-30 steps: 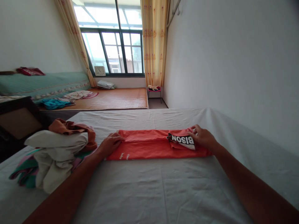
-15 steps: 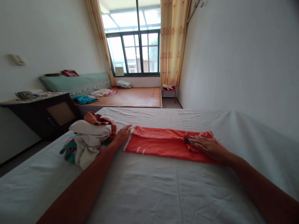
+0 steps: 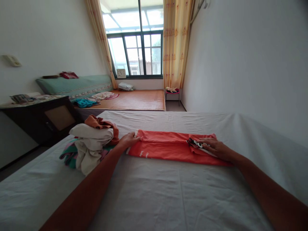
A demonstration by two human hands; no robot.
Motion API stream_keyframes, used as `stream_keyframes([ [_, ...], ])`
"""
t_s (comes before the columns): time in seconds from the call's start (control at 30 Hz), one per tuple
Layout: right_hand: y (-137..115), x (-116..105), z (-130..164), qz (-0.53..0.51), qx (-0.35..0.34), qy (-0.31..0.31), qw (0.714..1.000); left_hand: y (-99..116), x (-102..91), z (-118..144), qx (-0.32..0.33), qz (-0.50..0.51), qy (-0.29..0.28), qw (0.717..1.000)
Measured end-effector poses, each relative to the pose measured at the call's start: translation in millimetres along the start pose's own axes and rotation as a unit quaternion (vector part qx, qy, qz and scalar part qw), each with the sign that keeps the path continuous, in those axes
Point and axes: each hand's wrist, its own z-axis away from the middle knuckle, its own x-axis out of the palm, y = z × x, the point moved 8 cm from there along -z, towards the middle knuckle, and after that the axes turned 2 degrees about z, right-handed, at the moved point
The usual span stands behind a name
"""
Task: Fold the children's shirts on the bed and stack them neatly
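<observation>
A coral-red garment (image 3: 163, 146), perhaps a shirt, lies folded into a long strip on the white sheet. White lettering shows near its left end, and a black-and-white printed part lies near the right. At the pale-edged left end, my left hand (image 3: 128, 140) is closed on the cloth, its fingertips bent over the edge. My right hand (image 3: 218, 149) is closed on the right end beside the printed part, with the undersides of its fingers hidden. Close to my left forearm sits a heap of clothes (image 3: 93, 141) in beige, rust, green and pink.
The white-sheeted bed (image 3: 154, 192) spreads under the garment. Behind it stands another bed (image 3: 141, 99) with a brown mat. A dark cabinet (image 3: 57, 112) is at the left, a plain wall (image 3: 245, 57) at the right, and a small pink stool (image 3: 172, 92) below the curtain.
My left hand has gone from lying stretched at the left edge to gripping it. My right fingers, flat before, have curled onto the cloth. The view has shifted slightly.
</observation>
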Motion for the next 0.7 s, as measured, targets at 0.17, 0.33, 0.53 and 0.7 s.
stream_keyframes([
  [0.17, -2, -22, 2, 0.028, 0.001, 0.063, 0.998, 32, -15.6, 3, 0.040, -0.040, 0.019, 0.998],
  [0.33, 0, -54, 9, 0.055, 0.014, 0.179, 0.982, 101, -32.6, 3, 0.097, -0.076, 0.025, 0.992],
  [0.53, 3, -55, 13, 0.080, -0.008, 0.193, 0.978, 197, 0.7, 9, 0.159, -0.112, -0.047, 0.980],
  [0.7, 5, -54, 15, 0.094, -0.017, 0.178, 0.979, 235, 43.1, 21, 0.181, -0.102, -0.070, 0.976],
])
